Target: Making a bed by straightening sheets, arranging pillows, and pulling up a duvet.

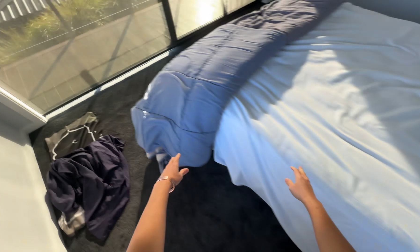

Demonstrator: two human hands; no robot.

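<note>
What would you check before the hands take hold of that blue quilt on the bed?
1. Left hand at the blue quilt: ok, open, at its hanging corner.
2. Right hand free: ok, open, holds nothing, over the white sheet.
3. Grip on the quilt: not ok, neither hand has closed on it.
4. Quilt lies flat: not ok, bunched along the bed's left edge.
5. Floor by the bed: not ok, dark clothes lie heaped on the carpet.
6. Sheet tucked under: cannot tell.
</note>
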